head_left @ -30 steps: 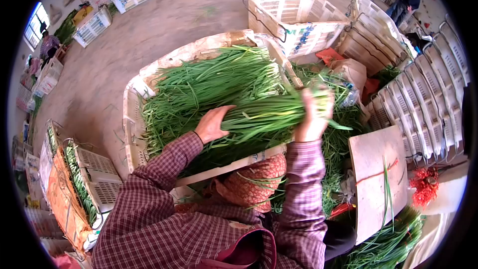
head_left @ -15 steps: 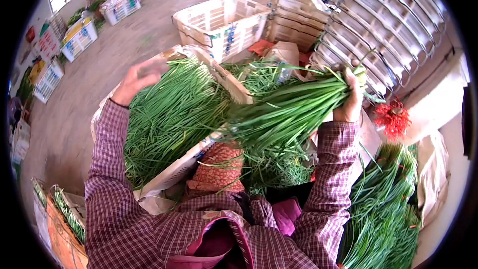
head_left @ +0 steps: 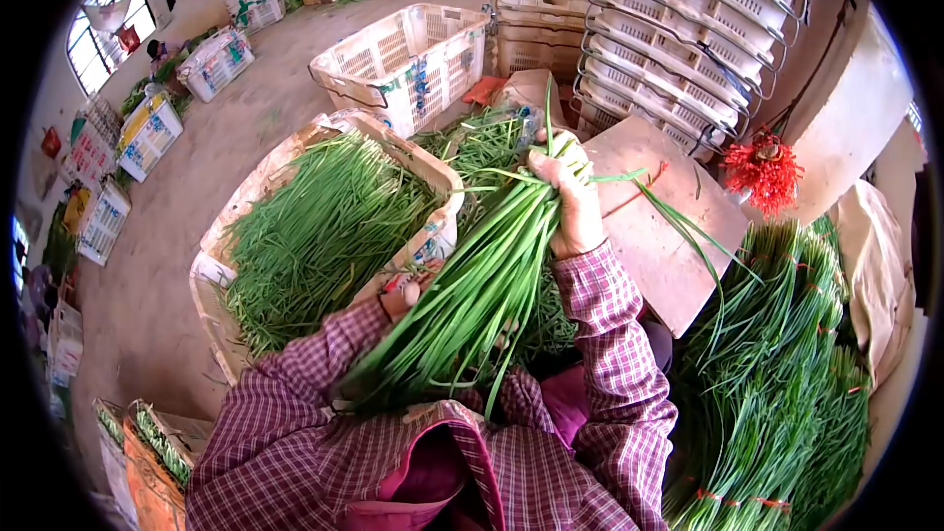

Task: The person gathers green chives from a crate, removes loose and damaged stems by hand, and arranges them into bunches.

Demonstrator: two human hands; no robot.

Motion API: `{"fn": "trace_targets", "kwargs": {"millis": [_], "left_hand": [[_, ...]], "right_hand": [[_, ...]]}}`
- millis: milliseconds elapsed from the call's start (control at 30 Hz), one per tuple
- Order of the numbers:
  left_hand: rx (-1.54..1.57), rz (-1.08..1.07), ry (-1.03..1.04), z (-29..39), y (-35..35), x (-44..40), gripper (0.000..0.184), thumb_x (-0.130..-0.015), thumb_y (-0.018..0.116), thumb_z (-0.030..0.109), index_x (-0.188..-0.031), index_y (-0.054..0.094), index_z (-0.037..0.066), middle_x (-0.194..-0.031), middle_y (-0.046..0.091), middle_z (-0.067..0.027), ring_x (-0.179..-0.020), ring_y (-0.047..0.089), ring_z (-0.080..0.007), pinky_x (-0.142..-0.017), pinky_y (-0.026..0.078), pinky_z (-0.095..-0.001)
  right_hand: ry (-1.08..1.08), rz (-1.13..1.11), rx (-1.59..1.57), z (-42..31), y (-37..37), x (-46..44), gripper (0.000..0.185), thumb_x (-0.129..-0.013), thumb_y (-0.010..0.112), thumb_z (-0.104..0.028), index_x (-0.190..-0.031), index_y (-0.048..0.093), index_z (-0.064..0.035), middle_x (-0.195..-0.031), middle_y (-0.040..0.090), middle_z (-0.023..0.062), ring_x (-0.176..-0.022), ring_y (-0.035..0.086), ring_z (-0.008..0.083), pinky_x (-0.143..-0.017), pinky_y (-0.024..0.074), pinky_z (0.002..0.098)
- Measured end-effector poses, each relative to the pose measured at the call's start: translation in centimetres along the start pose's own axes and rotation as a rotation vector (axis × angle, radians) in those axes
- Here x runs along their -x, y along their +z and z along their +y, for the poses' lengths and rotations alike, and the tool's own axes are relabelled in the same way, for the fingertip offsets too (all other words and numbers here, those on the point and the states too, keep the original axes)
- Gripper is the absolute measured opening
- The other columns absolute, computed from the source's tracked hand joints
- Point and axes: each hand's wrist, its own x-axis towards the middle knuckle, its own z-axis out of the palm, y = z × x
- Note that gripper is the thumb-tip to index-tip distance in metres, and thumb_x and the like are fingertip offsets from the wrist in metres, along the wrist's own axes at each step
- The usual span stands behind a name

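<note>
My right hand (head_left: 573, 199) is closed around the pale stem end of a bunch of chives (head_left: 482, 270), raised in front of me. The long green leaves hang down to the lower left, across my chest and lap. A few stray leaves stick out above and to the right of the fist. My left hand (head_left: 401, 297) is at the left side of the bunch, mostly hidden behind the leaves, so its fingers cannot be made out. Left of it stands a white plastic crate (head_left: 208, 270) filled with loose chives (head_left: 324, 226).
A tan board (head_left: 669, 216) lies right of my right hand, with a bundle of red ties (head_left: 763, 173) beyond it. Tied chive bunches (head_left: 762, 364) are piled at the right. Ahead are another crate (head_left: 393, 59) and stacked crates (head_left: 678, 49).
My right hand has brought the bunch leftward and closer, and its leaves now hang downward. My left hand has moved from above the crate to the side of the bunch. The view has shifted.
</note>
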Motion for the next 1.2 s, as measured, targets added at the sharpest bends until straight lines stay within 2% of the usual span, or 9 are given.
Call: {"fn": "trace_targets", "kwargs": {"millis": [167, 300, 467, 567, 633, 733, 833, 1100, 1200], "left_hand": [[0.087, 0.143, -0.057, -2.8, 1.6, 2.7, 0.058, -0.075, 0.071, 0.013, -0.127, 0.048, 0.000, -0.107, 0.061, -0.0182, -0.087, 0.066, -0.0261, -0.070, 0.056, -0.0383], [-0.008, 0.320, -0.001, -1.2, 2.0, 3.5, 0.052, -0.071, 0.068, 0.005, -0.119, 0.052, 0.000, -0.087, 0.063, -0.0158, -0.065, 0.062, -0.0247, -0.058, 0.053, -0.0376], [-0.148, 0.536, 0.080, 0.6, 1.9, 3.9, 0.049, -0.069, 0.070, 0.007, -0.115, 0.053, 0.000, -0.081, 0.062, -0.0141, -0.060, 0.061, -0.0224, -0.055, 0.052, -0.0351], [-0.187, 0.580, 0.059, 1.1, 1.4, 4.5, 0.049, -0.069, 0.070, 0.007, -0.115, 0.053, 0.000, -0.083, 0.062, -0.0133, -0.061, 0.061, -0.0223, -0.055, 0.052, -0.0345], [-0.211, 0.595, 0.044, 1.7, 1.0, 5.3, 0.048, -0.069, 0.069, 0.006, -0.115, 0.053, 0.001, -0.083, 0.062, -0.0130, -0.061, 0.061, -0.0222, -0.055, 0.052, -0.0342], [-0.211, 0.609, -0.004, 2.3, 0.4, 6.6, 0.047, -0.070, 0.066, 0.004, -0.116, 0.054, 0.002, -0.082, 0.061, -0.0134, -0.061, 0.061, -0.0222, -0.055, 0.051, -0.0338], [-0.224, 0.586, -0.009, 2.3, -0.5, 7.9, 0.049, -0.070, 0.067, 0.004, -0.117, 0.053, 0.001, -0.082, 0.061, -0.0141, -0.061, 0.061, -0.0224, -0.054, 0.051, -0.0340], [-0.350, 0.557, -0.035, 1.6, -2.5, 9.6, 0.067, -0.067, 0.071, 0.006, -0.128, 0.045, 0.002, -0.083, 0.061, -0.0144, -0.063, 0.059, -0.0203, -0.049, 0.048, -0.0326], [-0.377, 0.619, -0.117, 1.7, -2.4, 10.8, 0.081, -0.065, 0.073, 0.008, -0.138, 0.037, 0.004, -0.108, 0.059, -0.0148, -0.091, 0.060, -0.0224, -0.074, 0.051, -0.0348]], "right_hand": [[0.109, 0.007, 0.001, 2.0, -0.4, 0.2, 0.034, -0.077, 0.073, -0.008, -0.107, 0.058, -0.0023, -0.102, 0.057, 0.0021, -0.092, 0.055, 0.0100, -0.085, 0.0434, 0.0240], [0.236, -0.109, -0.156, 0.9, -1.3, 0.7, 0.072, -0.090, 0.064, -0.029, -0.145, 0.023, -0.0072, -0.131, 0.048, 0.0077, -0.118, 0.047, 0.0156, -0.099, 0.0395, 0.0309], [0.281, -0.293, 0.192, 2.7, -2.9, 5.1, 0.098, -0.083, 0.072, -0.032, -0.148, 0.003, -0.0057, -0.141, 0.037, 0.0164, -0.129, 0.038, 0.0242, -0.107, 0.0333, 0.0380], [0.155, -0.356, 0.468, 4.5, -1.9, 6.1, 0.099, -0.080, 0.074, -0.032, -0.143, 0.008, 0.0067, -0.134, 0.045, 0.0206, -0.119, 0.049, 0.0265, -0.100, 0.0427, 0.0371], [0.671, -0.298, 0.717, 0.7, -0.9, 6.0, 0.089, -0.085, 0.069, -0.032, -0.142, 0.014, 0.0079, -0.118, 0.058, 0.0201, -0.091, 0.064, 0.0229, -0.075, 0.0548, 0.0294], [0.470, -0.386, 0.587, 1.9, -3.9, 5.6, 0.042, -0.092, 0.055, -0.016, -0.124, 0.048, 0.0100, -0.103, 0.065, 0.0193, -0.078, 0.067, 0.0168, -0.061, 0.0543, 0.0240], [0.562, -0.248, 0.556, -0.3, -5.7, 4.9, 0.025, -0.094, 0.053, -0.025, -0.101, 0.064, -0.0035, -0.070, 0.056, 0.0000, -0.064, 0.051, 0.0049, -0.052, 0.0388, 0.0187], [0.407, 0.010, 0.355, -4.2, -9.8, 3.4, 0.027, -0.094, 0.054, -0.033, -0.077, 0.059, -0.0126, -0.055, 0.039, -0.0094, -0.045, 0.031, 0.0020, -0.040, 0.0226, 0.0189], [0.255, 0.246, 0.461, -6.9, -13.3, 2.9, 0.028, -0.096, 0.052, -0.032, -0.076, 0.057, -0.0128, -0.053, 0.037, -0.0109, -0.040, 0.024, -0.0001, -0.035, 0.0148, 0.0197]]}}
